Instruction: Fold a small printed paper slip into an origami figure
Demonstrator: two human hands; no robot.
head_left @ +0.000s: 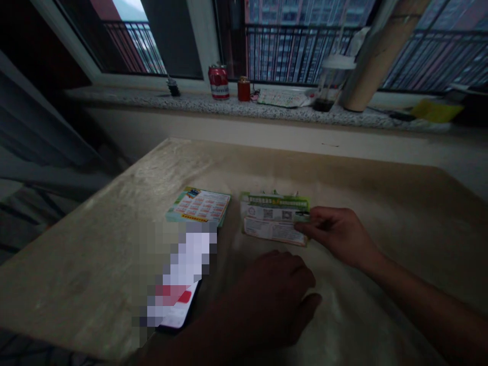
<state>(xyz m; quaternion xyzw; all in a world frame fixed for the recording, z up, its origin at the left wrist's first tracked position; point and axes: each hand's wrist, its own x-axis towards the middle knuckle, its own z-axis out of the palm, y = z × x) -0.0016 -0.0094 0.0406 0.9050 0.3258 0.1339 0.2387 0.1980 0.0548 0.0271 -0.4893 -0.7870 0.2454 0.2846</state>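
A printed card [263,226] with a green top band and two QR-like squares lies on or just above the table. Its right edge is pinched between the thumb and fingers of my right hand [343,236]. My left hand [282,295] hovers nearer to me, back upward, its fingers loosely bent and the thumb apart, with nothing visible in it. To the left lies a small stack of cards [204,204], the top one printed with a calendar-like grid. Below that stack is a phone [177,310] with a lit screen, largely blurred out.
The pale table [95,244] ends at a wall below the window. On the stone sill [145,99] stand a red can [218,84], a small orange jar [244,90], a clear lidded cup [330,84] and a cardboard tube [375,66]. A printed packet [282,98] lies between jar and cup.
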